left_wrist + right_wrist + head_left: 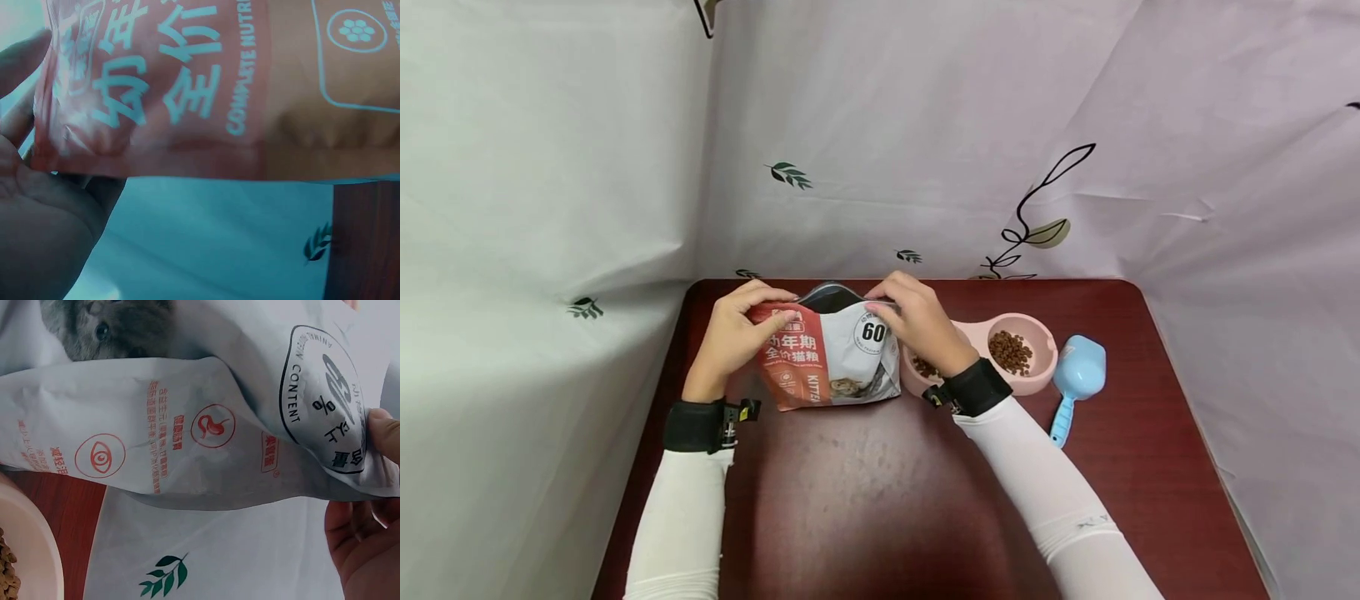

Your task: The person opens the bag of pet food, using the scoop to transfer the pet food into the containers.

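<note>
A red and white bag of kitten food [842,358] stands upright near the back of the table, its top gaping a little. My left hand [735,329] pinches the bag's upper left rim, thumb on the front and fingers behind. At the upper right rim, my right hand [925,321] grips in the same way. The left wrist view shows the bag's red side [187,87] close up beside the palm [44,231]. In the right wrist view, the thumb [384,434] presses the white side [181,425] by the round protein label.
Right of the bag sits a pink double bowl [1045,354] with brown kibble [1010,352] in both cups; my right wrist partly covers it. A light blue scoop [1080,371] lies farther right on the dark red table [865,500]. Pale cloth [887,125] hangs behind the table.
</note>
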Demonstrator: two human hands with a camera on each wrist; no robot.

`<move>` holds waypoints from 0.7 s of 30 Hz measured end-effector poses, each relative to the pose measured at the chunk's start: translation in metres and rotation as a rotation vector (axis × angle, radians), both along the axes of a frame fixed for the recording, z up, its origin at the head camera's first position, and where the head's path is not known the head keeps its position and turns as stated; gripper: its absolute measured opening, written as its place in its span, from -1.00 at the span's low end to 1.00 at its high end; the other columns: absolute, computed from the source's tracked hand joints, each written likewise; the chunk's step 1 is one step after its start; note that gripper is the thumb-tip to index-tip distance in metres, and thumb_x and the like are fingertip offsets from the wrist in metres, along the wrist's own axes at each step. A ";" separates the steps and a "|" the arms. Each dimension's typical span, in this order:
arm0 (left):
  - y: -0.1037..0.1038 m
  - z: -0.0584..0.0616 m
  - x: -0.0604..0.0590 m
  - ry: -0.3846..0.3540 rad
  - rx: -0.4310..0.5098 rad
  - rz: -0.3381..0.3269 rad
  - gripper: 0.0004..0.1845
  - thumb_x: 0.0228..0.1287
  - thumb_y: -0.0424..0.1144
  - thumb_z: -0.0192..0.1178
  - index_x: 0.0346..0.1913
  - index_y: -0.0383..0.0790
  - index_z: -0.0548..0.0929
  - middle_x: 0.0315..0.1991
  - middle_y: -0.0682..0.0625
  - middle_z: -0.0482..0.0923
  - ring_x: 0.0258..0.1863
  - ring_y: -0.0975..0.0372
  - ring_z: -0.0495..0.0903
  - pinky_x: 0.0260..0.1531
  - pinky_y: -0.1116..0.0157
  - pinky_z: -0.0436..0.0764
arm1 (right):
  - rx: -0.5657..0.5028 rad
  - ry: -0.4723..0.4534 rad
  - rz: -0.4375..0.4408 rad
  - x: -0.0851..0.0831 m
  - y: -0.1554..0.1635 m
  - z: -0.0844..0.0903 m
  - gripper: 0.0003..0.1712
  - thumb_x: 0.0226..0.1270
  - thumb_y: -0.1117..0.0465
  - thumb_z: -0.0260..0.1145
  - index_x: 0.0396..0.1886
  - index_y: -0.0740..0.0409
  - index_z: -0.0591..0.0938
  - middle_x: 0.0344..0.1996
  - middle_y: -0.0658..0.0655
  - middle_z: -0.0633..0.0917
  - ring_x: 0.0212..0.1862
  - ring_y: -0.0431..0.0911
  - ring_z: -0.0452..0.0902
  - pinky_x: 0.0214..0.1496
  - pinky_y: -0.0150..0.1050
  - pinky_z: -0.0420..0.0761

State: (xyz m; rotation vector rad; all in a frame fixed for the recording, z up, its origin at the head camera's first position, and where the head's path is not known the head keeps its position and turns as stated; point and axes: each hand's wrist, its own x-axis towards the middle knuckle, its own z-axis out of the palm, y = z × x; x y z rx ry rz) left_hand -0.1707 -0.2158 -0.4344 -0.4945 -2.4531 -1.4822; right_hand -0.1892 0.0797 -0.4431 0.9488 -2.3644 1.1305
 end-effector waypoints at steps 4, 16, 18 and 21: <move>0.002 0.003 -0.003 0.048 -0.037 0.015 -0.85 0.17 -0.35 0.52 -0.19 -0.24 0.87 -0.26 -0.07 0.76 -0.19 0.34 0.58 -0.22 0.51 0.51 | -0.040 0.018 -0.003 -0.005 0.006 -0.004 -0.93 0.40 0.23 0.43 -0.23 0.14 0.78 -0.32 0.02 0.67 -0.27 -0.18 0.54 -0.19 -0.29 0.55; -0.005 0.004 -0.010 -0.021 -0.026 0.055 -0.87 0.22 -0.31 0.49 -0.18 -0.22 0.88 -0.31 -0.09 0.71 -0.27 0.33 0.52 -0.33 0.46 0.46 | -0.080 0.017 0.080 -0.023 0.020 -0.012 -0.91 0.36 0.24 0.46 -0.20 0.11 0.83 -0.37 -0.02 0.65 -0.35 -0.23 0.45 -0.30 -0.37 0.44; -0.006 0.004 -0.011 -0.027 -0.033 0.060 -0.87 0.23 -0.30 0.49 -0.18 -0.21 0.88 -0.32 -0.09 0.69 -0.29 0.31 0.50 -0.36 0.46 0.45 | -0.084 0.016 0.088 -0.025 0.021 -0.013 -0.90 0.36 0.24 0.46 -0.19 0.11 0.83 -0.36 -0.02 0.66 -0.33 -0.24 0.46 -0.29 -0.38 0.45; -0.006 0.004 -0.013 -0.026 -0.044 0.065 -0.88 0.22 -0.28 0.50 -0.19 -0.20 0.88 -0.34 -0.08 0.68 -0.31 0.30 0.48 -0.38 0.45 0.43 | -0.093 0.008 0.095 -0.026 0.021 -0.013 -0.90 0.35 0.25 0.47 -0.18 0.12 0.84 -0.38 -0.02 0.65 -0.34 -0.24 0.45 -0.30 -0.38 0.44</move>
